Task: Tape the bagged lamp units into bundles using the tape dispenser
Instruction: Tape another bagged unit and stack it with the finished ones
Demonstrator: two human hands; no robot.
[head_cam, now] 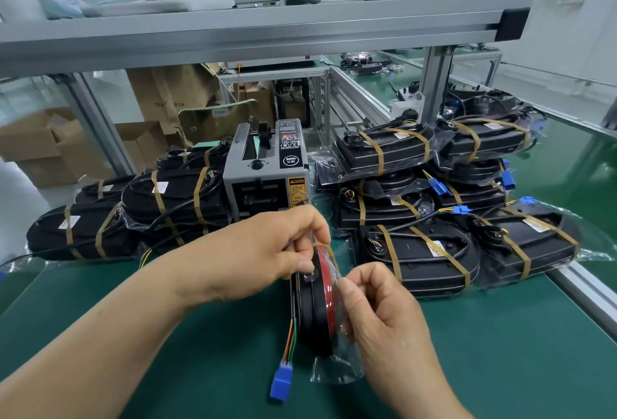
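Observation:
A bagged lamp unit [317, 315], black with a red lens, stands on edge on the green mat [484, 352] in a clear plastic bag. My left hand [267, 251] grips its top edge, where a brown tape strip [322, 245] crosses. My right hand [384, 311] pinches the bag on the unit's right side. Coloured wires with a blue connector [281, 382] hang from the unit at the lower left. The grey tape dispenser [267, 168] stands just behind my hands.
Several taped bundles of black lamp units lie stacked left [173, 201] and right [434, 211] of the dispenser. An aluminium shelf frame [267, 31] spans overhead, with a post [434, 84] at right. Cardboard boxes [50, 145] stand beyond the bench at left.

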